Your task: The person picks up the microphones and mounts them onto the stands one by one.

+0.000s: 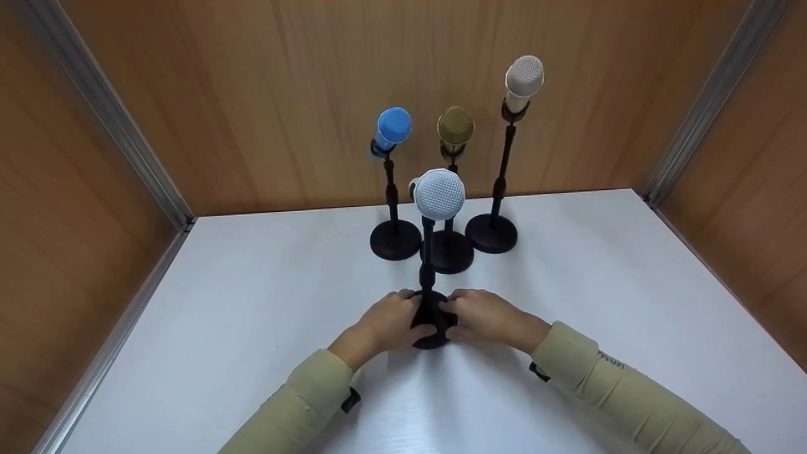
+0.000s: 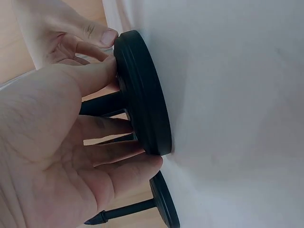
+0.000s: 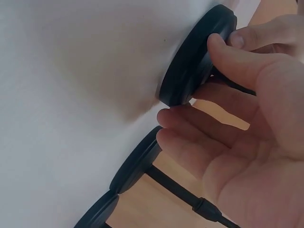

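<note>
A microphone with a pale, light-blue mesh head (image 1: 439, 194) stands upright on a black desk stand, nearest the person. Both hands hold the stand's round base (image 1: 432, 340) from its two sides. The left hand (image 1: 392, 320) has its thumb on the near part of the base and its fingers round the far side. Opposite it, the right hand (image 1: 487, 316) grips likewise, thumb near and fingers farther back. In the left wrist view the base (image 2: 142, 95) sits at or very close to the white surface; the right wrist view shows the right thumb on the base (image 3: 190, 61).
Behind stand a blue microphone (image 1: 394, 126), a gold-brown microphone (image 1: 456, 126) and a taller white microphone (image 1: 524, 77), each on a black round-based stand. The gold-brown one is partly hidden by the front microphone. Wood-grain panels (image 1: 284, 94) enclose the white table (image 1: 265, 277).
</note>
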### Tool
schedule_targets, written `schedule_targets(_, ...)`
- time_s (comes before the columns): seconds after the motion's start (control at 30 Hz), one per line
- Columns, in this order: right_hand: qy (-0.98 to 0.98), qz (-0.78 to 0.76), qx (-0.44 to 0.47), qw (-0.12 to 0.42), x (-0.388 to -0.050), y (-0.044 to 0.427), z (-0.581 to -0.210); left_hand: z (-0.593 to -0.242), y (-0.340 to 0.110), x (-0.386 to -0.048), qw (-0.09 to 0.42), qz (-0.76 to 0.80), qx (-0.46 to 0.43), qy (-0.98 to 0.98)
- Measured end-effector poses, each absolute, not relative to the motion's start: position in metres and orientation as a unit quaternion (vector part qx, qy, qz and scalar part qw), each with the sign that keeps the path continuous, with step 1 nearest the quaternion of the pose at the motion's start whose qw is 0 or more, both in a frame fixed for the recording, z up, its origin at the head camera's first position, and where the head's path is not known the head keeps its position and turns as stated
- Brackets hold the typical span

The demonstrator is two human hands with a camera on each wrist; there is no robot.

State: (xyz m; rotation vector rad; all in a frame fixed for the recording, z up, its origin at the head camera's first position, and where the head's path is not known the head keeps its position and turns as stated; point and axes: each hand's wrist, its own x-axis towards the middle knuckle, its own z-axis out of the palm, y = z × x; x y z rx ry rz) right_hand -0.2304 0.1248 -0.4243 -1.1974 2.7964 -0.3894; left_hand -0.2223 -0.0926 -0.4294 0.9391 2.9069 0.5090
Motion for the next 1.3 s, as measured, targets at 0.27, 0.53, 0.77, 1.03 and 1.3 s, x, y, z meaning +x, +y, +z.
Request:
schedule_targets(0.27,0.927,-0.122,-0.352,0.046,-0.241,0.101,-0.420,-0.431,-0.108,-0.235,0.013,0.214,0.282,0.935)
schedule_targets(0.53,0.921,-0.144,-0.362,0.024,-0.267,0.060,-0.422,-0.429,-0.144,-0.252,0.025,0.251,0.204,0.946)
schedule_targets(0.77,0.923,-0.164,-0.348,-0.001,-0.280,0.026,-0.428,-0.431,-0.173,-0.264,0.041,0.254,0.151,0.954)
schedule_targets(1.03,0.939,-0.084,-0.334,-0.024,-0.302,-0.001,-0.429,-0.431,-0.185,-0.279,0.051,0.232,0.099,0.966)
schedule_targets(1.3,0.957,-0.038,-0.288,0.010,-0.323,-0.013,-0.426,-0.429,-0.184,-0.302,0.073,0.219,0.055,0.971)
